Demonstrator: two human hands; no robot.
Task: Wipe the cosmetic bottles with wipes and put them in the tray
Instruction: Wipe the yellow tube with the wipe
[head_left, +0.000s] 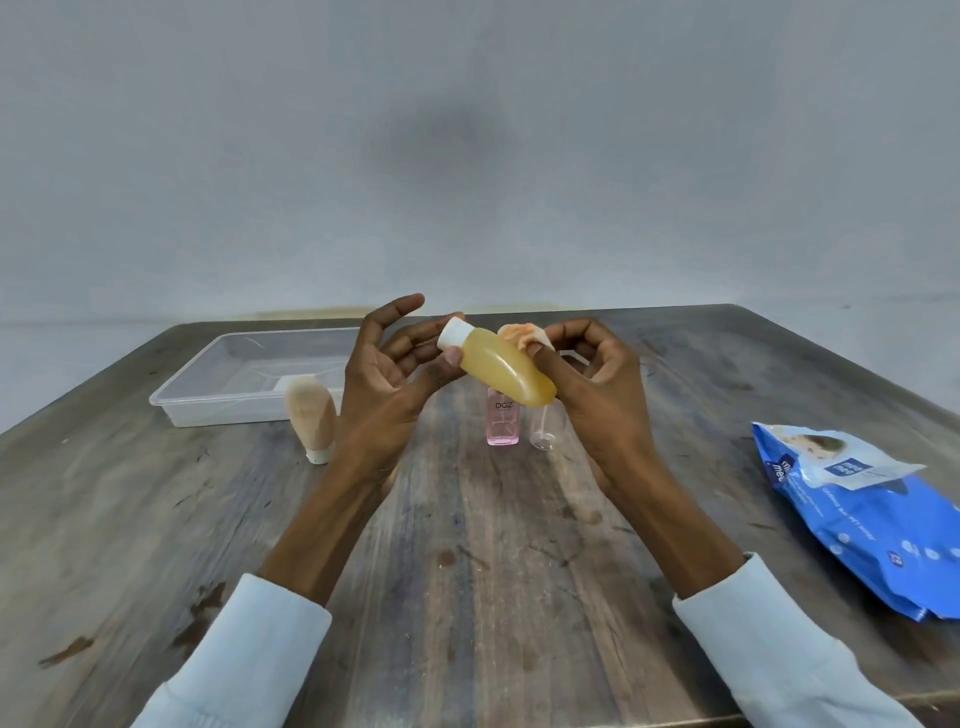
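A yellow bottle (506, 366) with a white cap is held tilted above the table, cap toward the upper left. My left hand (387, 374) pinches it at the cap end with thumb and fingers. My right hand (592, 374) holds a crumpled, orange-stained wipe (517, 333) against the bottle's upper side. Behind the bottle on the table stand a pink bottle (502, 421) and a small clear bottle (543, 431). A beige tube (313, 418) stands on its cap to the left. The clear plastic tray (208, 405) sits at the back left.
A blue pack of wipes (862, 514) lies on the right side of the wooden table (493, 571). A grey wall rises behind the table's far edge.
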